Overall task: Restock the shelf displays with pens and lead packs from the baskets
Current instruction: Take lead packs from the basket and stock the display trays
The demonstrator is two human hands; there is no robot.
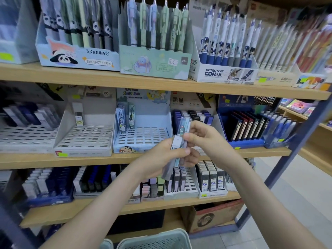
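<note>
Down at the bottom edge we have the pale green plastic mesh basket [158,239], close under both forearms. Moving up, the left hand [167,155] is curled round a bundle of slim clear plastic lead packs [177,147], thumb across the front and fingers wrapped behind. The bundle's long axis runs steeply: the low end pokes out below the left palm, and the top end leans up and to the right, toward the shelf. The right hand [203,137] meets it from the right, thumb and forefinger pinching the upper part just above the left thumb. One printed pack tip sticks out above those right fingertips. How many packs are in the bundle, we cannot tell. Just beyond the fingers, up and to the left, sits the light blue cardboard display tray [142,139] with its slotted floor, a few printed packs standing at its back left. Behind the right knuckles we see dark lead cases [197,115] in a white display. Farther up, above all the fingers, the wooden shelf board [125,81] carries boxes of upright pens [156,24].
</note>
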